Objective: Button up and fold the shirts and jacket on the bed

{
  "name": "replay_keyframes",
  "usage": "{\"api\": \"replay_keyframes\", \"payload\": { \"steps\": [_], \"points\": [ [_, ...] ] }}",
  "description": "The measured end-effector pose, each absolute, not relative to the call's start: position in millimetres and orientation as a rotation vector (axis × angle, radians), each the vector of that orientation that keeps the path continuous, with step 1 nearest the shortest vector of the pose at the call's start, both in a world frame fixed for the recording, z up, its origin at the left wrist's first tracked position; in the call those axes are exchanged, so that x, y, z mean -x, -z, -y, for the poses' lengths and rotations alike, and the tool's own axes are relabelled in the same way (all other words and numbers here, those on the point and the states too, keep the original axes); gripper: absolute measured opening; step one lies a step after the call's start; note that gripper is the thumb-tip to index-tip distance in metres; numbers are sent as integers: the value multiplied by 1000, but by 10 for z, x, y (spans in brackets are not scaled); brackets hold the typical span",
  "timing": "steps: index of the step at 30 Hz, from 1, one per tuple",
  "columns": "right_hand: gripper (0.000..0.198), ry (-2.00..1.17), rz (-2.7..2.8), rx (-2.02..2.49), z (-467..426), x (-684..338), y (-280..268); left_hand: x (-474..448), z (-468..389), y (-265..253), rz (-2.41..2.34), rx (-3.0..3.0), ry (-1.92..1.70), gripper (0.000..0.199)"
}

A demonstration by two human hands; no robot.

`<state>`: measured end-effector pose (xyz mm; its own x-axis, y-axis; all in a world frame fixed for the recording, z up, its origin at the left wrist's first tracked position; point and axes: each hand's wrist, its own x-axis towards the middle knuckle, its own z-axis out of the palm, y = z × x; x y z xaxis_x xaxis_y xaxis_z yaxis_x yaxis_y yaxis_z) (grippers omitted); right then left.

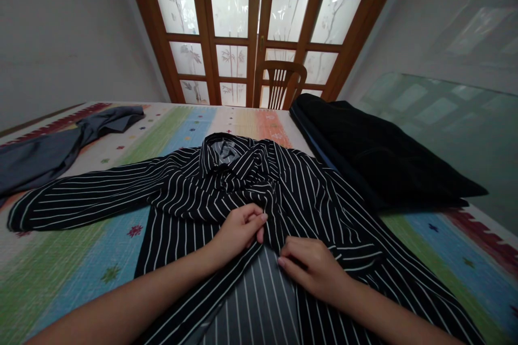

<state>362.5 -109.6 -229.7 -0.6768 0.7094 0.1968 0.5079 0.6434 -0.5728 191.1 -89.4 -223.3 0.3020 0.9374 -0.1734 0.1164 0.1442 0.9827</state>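
A black shirt with white stripes (190, 194) lies spread face up, its collar toward the far side and one sleeve stretched out to the left. Its front parts below my hands, where the greyer inner side of the back shows. My left hand (242, 230) pinches the left front edge near the middle of the shirt. My right hand (307, 264) has its fingers curled closed on the right front edge, a little nearer to me. Fabric bunches up between the collar and my hands. Any button at my fingertips is too small to make out.
Under the shirt is a bed with a colourful striped cover (81, 275). Folded dark clothes (376, 151) are stacked at the right, and a grey garment (52, 145) lies at the left. Beyond the bed stand a wooden chair (279, 78) and glass-paned doors (254, 21).
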Motion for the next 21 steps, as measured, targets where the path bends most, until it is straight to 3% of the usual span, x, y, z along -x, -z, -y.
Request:
{"api": "replay_keyframes", "payload": {
  "steps": [7, 16, 21],
  "points": [
    [13, -21, 2657, 1012, 1077, -3633, 2325, -1762, 699, 2130, -1193, -1272, -943, 18],
    [4, 118, 2684, 1304, 894, -3714, 2181, -1600, 504, 2044, -1317, -1340, -1002, 15],
    [5, 75, 2757, 1168, 878, -3763, 2070, -1539, 485, 1994, -1341, -1482, -740, 14]
  ]
}}
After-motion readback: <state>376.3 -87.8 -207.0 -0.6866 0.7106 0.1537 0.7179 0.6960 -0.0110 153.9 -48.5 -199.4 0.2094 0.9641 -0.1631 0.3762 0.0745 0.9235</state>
